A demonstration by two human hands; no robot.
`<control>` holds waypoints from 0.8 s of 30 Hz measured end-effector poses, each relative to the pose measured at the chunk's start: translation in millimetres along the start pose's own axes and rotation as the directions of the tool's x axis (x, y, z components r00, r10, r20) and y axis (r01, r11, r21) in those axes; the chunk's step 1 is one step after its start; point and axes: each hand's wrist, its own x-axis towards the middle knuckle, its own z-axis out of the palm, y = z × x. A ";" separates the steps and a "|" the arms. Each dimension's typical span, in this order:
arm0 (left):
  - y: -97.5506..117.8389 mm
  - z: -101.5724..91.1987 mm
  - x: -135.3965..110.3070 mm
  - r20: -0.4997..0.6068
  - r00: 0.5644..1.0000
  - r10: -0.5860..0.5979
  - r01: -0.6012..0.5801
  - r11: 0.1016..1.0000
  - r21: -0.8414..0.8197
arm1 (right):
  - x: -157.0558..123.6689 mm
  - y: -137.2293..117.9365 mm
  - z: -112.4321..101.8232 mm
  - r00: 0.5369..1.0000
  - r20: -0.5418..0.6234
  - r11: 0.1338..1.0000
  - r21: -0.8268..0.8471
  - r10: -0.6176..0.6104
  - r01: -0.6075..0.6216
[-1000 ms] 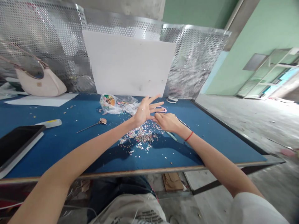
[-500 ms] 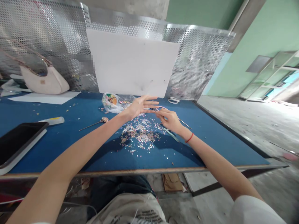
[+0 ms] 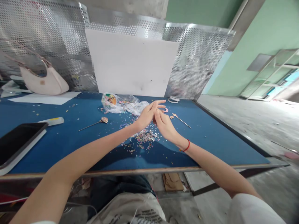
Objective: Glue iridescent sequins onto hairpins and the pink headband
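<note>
My left hand and my right hand meet above the blue table top, their fingertips pressed together. Something small and pinkish may lie between them, but the fingers hide it. A pink loop sits just beyond my fingertips. Below my wrists spreads a pile of glittery sequins. To the right of my right hand lies a thin metal pin with flakes at its tip. Left of my left wrist lies a second pin with a decorated gold head.
A crumpled clear plastic bag lies at the far side, beside a white coil. A black tablet and a white-and-yellow tool lie on the left. A perforated metal panel and white board stand behind the table.
My hands have come together over the sequins, from slightly apart. The thin metal pin now lies on the table to the right, no longer beside my right hand.
</note>
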 end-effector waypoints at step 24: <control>-19.1 -12.3 6.4 -0.165 0.983 -0.077 0.045 0.981 -0.189 | 16.8 28.8 -16.5 0.983 0.037 0.805 0.568 0.182 -0.171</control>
